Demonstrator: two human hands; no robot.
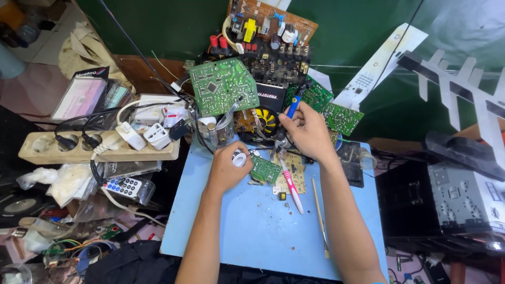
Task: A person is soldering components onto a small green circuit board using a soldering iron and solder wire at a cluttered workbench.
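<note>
Backdrop: green wall (158, 26) behind my bench, with clutter heaped along its foot and down the left side.
Work surface: blue mat (252, 226) under both my forearms, flecked with small bits and crumbs.
Car stereo chassis: grey metal box (463, 197) well off to my right, past the mat's edge.
Antenna: white-finned aerial (457, 87) slanting across the upper right.
Power strip: cream-coloured strip (94, 150) to the left of the mat, with black and white plugs seated in it.
Board pile: large green circuit board (222, 87) leaning at the back of the mat, a brown board (268, 21) above it and more green boards (336, 113) to its right.
Remote: small white remote control (123, 186) in a clear wrapper, below the power strip.
Right hand: my right hand (307, 131) is closed around a blue-handled tool (292, 107), which points down toward the boards at the back of the mat.
Left hand: my left hand (226, 168) is curled around a small white roll (239, 159), pinched at the fingertips.
Small board: small green board (264, 169) lying flat on the mat just beside my left hand, between my two hands.
Toothbrush: pink and white toothbrush (291, 186) lying on the mat across a yellowish board (292, 176).
Stick: thin wooden stick (320, 215) lying along the mat beside my right forearm.
</note>
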